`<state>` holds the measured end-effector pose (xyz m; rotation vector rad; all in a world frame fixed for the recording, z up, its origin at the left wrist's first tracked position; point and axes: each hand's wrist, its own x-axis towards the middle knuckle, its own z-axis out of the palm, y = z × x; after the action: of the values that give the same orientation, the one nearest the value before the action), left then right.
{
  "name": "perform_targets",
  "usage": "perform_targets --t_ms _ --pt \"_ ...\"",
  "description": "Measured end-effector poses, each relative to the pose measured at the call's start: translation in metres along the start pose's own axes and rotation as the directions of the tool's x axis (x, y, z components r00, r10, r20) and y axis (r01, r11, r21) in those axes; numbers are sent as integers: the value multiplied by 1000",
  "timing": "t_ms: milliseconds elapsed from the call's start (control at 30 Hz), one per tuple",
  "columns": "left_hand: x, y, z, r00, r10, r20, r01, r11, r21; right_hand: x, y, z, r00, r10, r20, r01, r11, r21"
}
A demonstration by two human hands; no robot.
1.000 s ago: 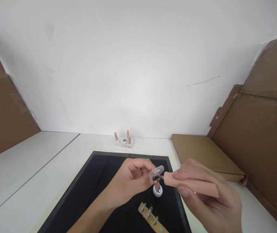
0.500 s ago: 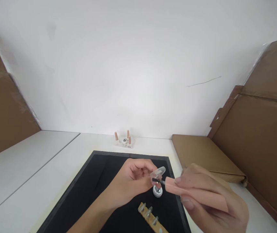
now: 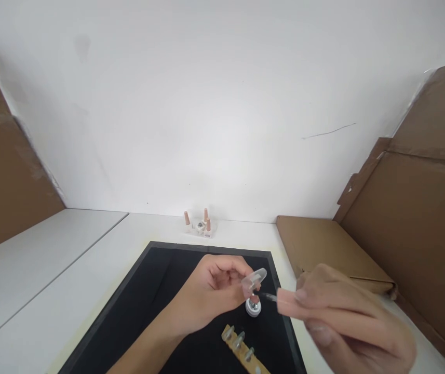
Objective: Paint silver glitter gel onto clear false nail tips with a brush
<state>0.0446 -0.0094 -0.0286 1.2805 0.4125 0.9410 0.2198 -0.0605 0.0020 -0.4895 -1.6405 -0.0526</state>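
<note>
Over the black mat, my left hand (image 3: 214, 291) pinches a translucent nail tip (image 3: 257, 279) between thumb and fingers. My right hand (image 3: 342, 317) grips the pink handle of a small brush (image 3: 290, 304), its thin end pointing left at the nail tip, a small gap apart. Just below the nail tip stands a small round white holder (image 3: 253, 307) with a metallic top. A tan strip (image 3: 241, 353) bearing several clear nail tips lies on the mat nearer me.
A clear tray (image 3: 199, 232) with pink-capped bottles stands by the white wall. The black mat (image 3: 144, 296) covers the middle of the white table. A flat cardboard box (image 3: 323, 246) lies at the right. Cardboard panels (image 3: 8, 156) flank both sides.
My right hand has moved to the right with the brush, drawing its tip away from the nail tip. My left hand has stayed in place.
</note>
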Motion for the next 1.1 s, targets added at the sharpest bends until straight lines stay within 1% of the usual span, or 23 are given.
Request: perform_targets --t_ms 67,167,300,367,467,567,667,800,833,933,1033,1100 --pt "1 -1 1 1000 11 -1 -11 1000 -1 3 -2 2 999 -16 29 15 1000 21" --pt "0 -2 2 999 27 17 -27 1000 -5 5 -2 4 1000 5 31 -5 1000 3" --pt "-2 -2 2 999 16 39 -16 1000 3 3 2 3 998 -65 0 65 993 -104" --pt "-2 -1 1 999 11 44 -12 1000 6 1 3 2 996 -75 -38 69 988 -135" --pt "-2 -1 -1 999 8 40 -9 1000 11 -1 4 1 997 -40 -60 34 995 -94" --pt "-1 -1 -2 999 18 29 -19 999 29 -1 3 1 999 -42 8 42 999 -17" --pt "-1 -1 0 999 37 32 -39 998 52 2 1 2 997 -52 53 51 999 12" --pt "-2 1 2 998 45 34 -47 997 67 4 1 4 1000 29 -4 -29 999 -15" --pt "-2 1 2 999 39 35 -42 997 66 4 1 4 999 31 -21 -32 999 -42" --pt "-3 0 1 999 19 39 -21 998 56 -1 4 1 998 -16 -61 10 994 -106" --pt "-2 -1 -1 999 14 46 -16 999 48 -5 6 -2 997 -27 -78 21 998 -67" --pt "-2 -1 -1 999 12 48 -14 999 43 -5 6 -1 998 -19 -58 18 1000 -17"
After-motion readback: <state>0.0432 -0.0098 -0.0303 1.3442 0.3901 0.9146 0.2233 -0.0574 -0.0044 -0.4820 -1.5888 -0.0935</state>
